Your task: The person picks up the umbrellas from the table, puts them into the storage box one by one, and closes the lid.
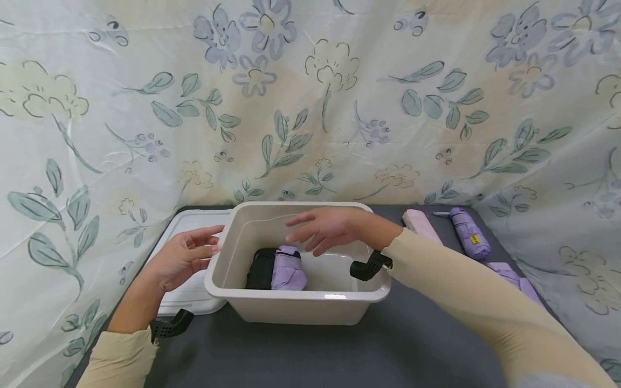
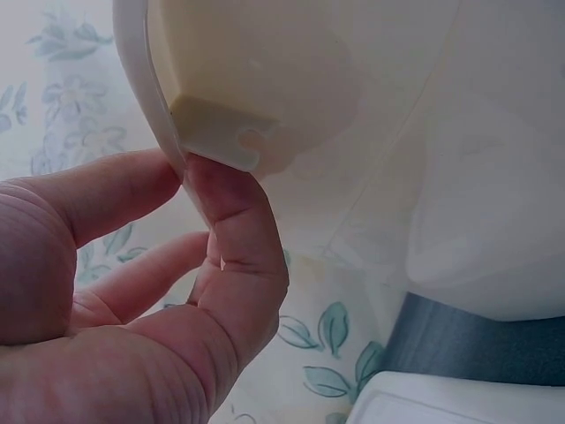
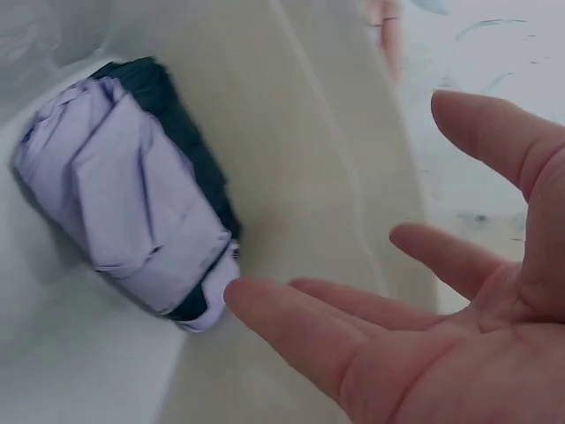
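A beige plastic bin (image 1: 301,310) stands on the dark table. Inside, on the left of its floor, a black folded umbrella (image 1: 261,268) and a lilac folded umbrella (image 1: 288,269) lie side by side. My left hand (image 1: 186,258) pinches the bin's left rim between thumb and fingers, with one finger bent beneath the lip in the left wrist view. Over the bin's middle hovers my right hand (image 1: 330,229), fingers spread and holding nothing. In the right wrist view its fingertips appear close to the end of the lilac umbrella (image 3: 124,185), which partly hides the black one (image 3: 168,115).
A white lid (image 1: 194,293) lies flat to the left, partly under the left arm. Beyond the right arm are a pink folded item (image 1: 419,223), a purple folded umbrella (image 1: 469,233) with a yellow label, and another lilac item (image 1: 514,277). A floral curtain (image 1: 339,108) hangs behind.
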A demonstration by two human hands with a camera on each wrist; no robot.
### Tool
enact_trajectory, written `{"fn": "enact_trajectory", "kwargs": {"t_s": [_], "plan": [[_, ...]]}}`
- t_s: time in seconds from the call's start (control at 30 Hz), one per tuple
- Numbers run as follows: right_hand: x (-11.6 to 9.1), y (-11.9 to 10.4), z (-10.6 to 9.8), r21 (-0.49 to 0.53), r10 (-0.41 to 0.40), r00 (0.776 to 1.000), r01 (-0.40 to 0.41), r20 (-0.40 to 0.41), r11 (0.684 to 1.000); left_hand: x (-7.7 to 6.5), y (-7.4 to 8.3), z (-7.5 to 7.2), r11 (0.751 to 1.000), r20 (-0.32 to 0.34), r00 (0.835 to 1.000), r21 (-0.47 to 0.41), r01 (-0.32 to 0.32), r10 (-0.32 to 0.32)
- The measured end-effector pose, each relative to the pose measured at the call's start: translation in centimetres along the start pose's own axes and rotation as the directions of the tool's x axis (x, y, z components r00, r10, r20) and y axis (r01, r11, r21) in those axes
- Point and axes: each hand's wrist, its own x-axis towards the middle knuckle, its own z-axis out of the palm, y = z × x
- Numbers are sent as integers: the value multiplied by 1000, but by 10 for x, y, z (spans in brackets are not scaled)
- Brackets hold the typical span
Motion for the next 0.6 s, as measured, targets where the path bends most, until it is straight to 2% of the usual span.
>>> {"fn": "enact_trajectory", "kwargs": {"t_s": [0.37,0.5,0.6], "plan": [[-42,10,-15,70,-166,984,171,-70,983,-1,-4,2,999,-38,999,30,25,-24],[-57,18,-19,122,-219,968,234,-118,965,0,-4,2,999,-25,1000,33,7,-6],[-66,27,-22,175,-270,951,294,-152,939,1,-3,1,999,-13,1000,32,-4,5]]}}
